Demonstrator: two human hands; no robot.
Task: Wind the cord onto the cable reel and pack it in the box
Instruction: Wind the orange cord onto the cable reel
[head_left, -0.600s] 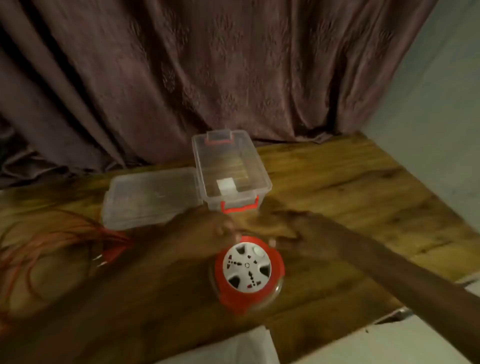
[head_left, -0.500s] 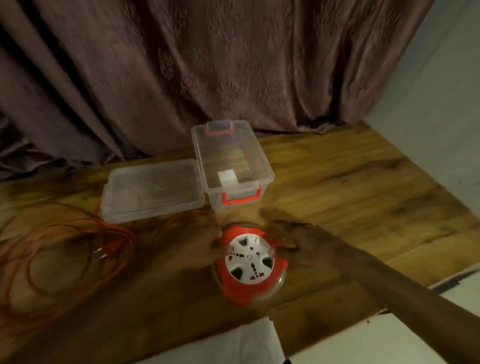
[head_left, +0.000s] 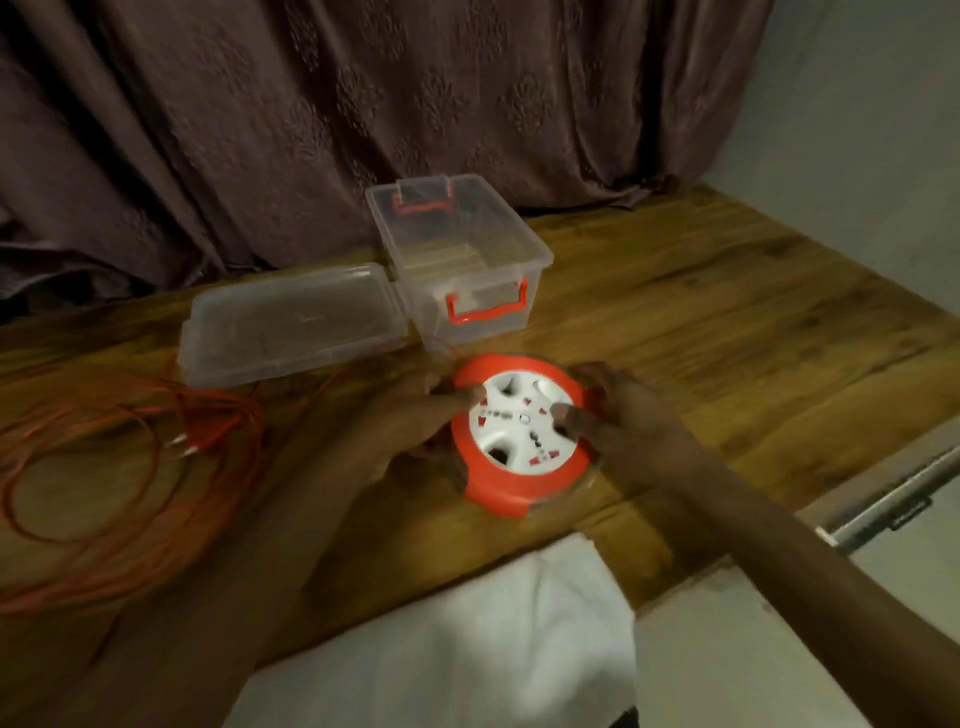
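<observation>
Since the earlier frames the round orange plastic cable reel with a white socket face (head_left: 524, 434) has been brought nearer to the clear box, and both hands have closed in on its rim from opposite sides. The reel is seen lying flat on the brown wood-grain bench (head_left: 727, 322), socket face up, just in front of the box and slightly to its right. The left hand (head_left: 410, 423) is placed against the reel's left edge, with a fingertip laid over the white face; its grip is closed on the reel. The right hand (head_left: 618, 421) is set against the right edge, with a finger resting on the white face, so that the reel is held between the two hands. Whether the reel is lifted clear of the bench cannot be told.

The thin orange cord (head_left: 130, 457) is shown unwound, spread in loose loops on the bench well to the left of the reel; a strand is seen running from the loops toward the reel. The plug at its end is blurred.

Behind the reel, the clear rectangular plastic box with orange latch handles (head_left: 462, 260) is shown open and upright. Its clear flat plastic lid (head_left: 291, 319) is laid on the bench just beside the box, on its left. A dark purple patterned curtain (head_left: 311, 104) is hung behind the bench.
</observation>
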